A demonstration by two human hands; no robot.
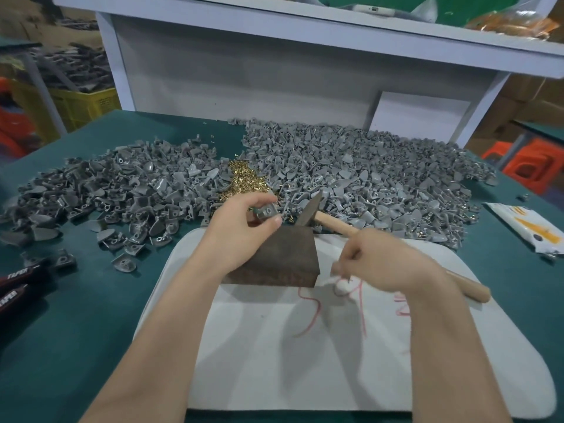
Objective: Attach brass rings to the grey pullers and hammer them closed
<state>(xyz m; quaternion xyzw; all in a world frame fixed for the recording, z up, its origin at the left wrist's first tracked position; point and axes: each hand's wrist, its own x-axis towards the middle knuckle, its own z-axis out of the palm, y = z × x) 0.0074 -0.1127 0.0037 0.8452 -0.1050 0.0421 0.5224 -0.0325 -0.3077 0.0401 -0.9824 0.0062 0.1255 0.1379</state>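
Observation:
My left hand (241,227) pinches one grey puller (266,212) between thumb and fingers, just above the far edge of a dark metal block (280,257). My right hand (387,261) grips the wooden handle of a hammer (332,225); its steel head (309,209) is tilted just right of the puller. A small heap of brass rings (244,180) lies behind my left hand. Big piles of grey pullers spread to the left (116,190) and to the right (366,175). Whether a ring sits in the held puller is not visible.
The block stands on a white felt pad (305,361) marked in red, on a green table (76,331). Black tool handles (18,285) lie at the left edge, a white packet (531,227) at the right. A white shelf unit (274,71) backs the table.

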